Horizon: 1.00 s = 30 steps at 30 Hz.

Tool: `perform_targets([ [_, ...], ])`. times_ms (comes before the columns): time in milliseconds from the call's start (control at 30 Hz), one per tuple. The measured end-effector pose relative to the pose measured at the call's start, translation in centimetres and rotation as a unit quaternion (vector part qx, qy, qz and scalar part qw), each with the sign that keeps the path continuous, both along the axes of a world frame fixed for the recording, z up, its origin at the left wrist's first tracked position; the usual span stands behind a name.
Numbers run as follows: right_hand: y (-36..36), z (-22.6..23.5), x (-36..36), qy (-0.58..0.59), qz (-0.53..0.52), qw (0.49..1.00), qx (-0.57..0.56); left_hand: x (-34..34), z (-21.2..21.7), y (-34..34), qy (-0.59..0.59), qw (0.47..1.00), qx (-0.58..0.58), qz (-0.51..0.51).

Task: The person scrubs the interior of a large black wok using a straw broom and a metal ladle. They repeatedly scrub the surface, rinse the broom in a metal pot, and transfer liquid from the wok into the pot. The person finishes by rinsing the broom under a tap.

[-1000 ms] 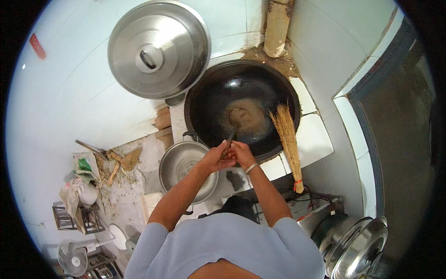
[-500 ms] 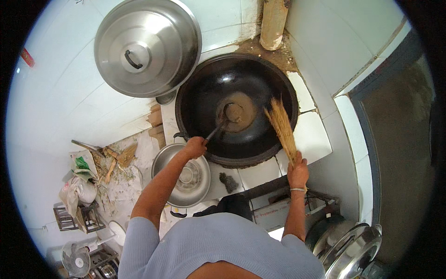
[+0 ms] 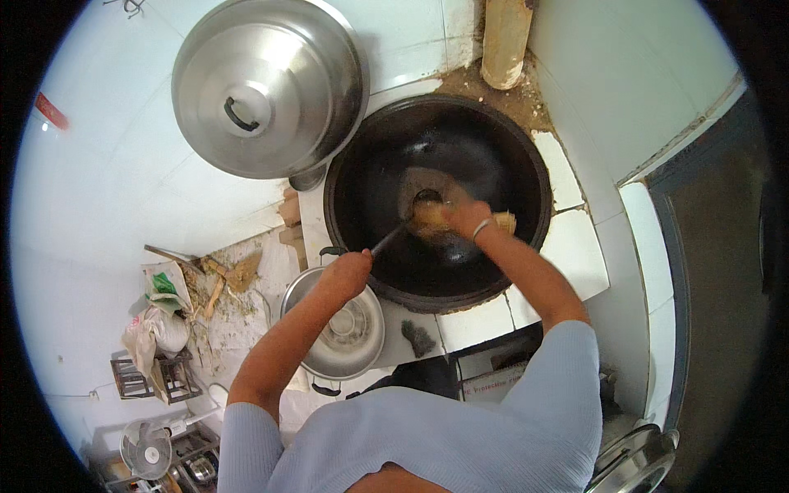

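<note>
A large black wok (image 3: 497, 152) is set into a white-tiled stove top (image 3: 567, 255), with brownish water (image 3: 419, 182) at its bottom. My left hand (image 3: 352, 273) is closed round the dark handle of a ladle (image 3: 389, 239) at the wok's near left rim. The ladle's bowl rests low in the wok, partly behind the brush. Over the middle of the wok, my right hand (image 3: 467, 220) grips a straw brush (image 3: 429, 220). Its bristles are blurred and lie by the ladle's bowl, and its bundled end sticks out to the right of my hand.
A two-handled metal pot (image 3: 371, 333) stands left of the wok, near a dark scouring pad (image 3: 418, 338). The big metal lid (image 3: 288, 82) leans on the wall. A pipe (image 3: 504, 45) rises behind the wok. Metal basins (image 3: 637, 464) stand at lower right.
My right hand has swung the straw brush from the wok's right rim down into its middle, beside the ladle. My left hand still holds the ladle. The view has shifted slightly.
</note>
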State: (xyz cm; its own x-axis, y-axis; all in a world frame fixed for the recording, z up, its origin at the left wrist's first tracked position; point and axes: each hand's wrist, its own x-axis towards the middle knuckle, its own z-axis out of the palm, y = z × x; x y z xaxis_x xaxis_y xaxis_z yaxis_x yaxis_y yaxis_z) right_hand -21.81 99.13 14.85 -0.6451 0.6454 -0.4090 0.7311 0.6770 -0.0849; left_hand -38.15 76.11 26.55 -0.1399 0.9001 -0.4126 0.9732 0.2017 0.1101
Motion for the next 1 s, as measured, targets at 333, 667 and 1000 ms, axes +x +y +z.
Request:
perform_targets([
  [333, 2.2, -3.5, 3.7, -0.19, 0.148, 0.967, -0.083, -0.1, 0.3, 1.1, -0.005, 0.999, -0.015, 0.039],
  [667, 3.9, -8.1, 4.7, -0.115, 0.07, 0.985, -0.106, 0.9, 0.6, 3.2, -0.015, 0.999, -0.037, 0.001],
  [1000, 0.8, -4.4, 5.7, -0.016, -0.073, 0.99, -0.118, -0.5, -2.5, 1.8, -0.134, 0.991, 0.014, 0.013],
])
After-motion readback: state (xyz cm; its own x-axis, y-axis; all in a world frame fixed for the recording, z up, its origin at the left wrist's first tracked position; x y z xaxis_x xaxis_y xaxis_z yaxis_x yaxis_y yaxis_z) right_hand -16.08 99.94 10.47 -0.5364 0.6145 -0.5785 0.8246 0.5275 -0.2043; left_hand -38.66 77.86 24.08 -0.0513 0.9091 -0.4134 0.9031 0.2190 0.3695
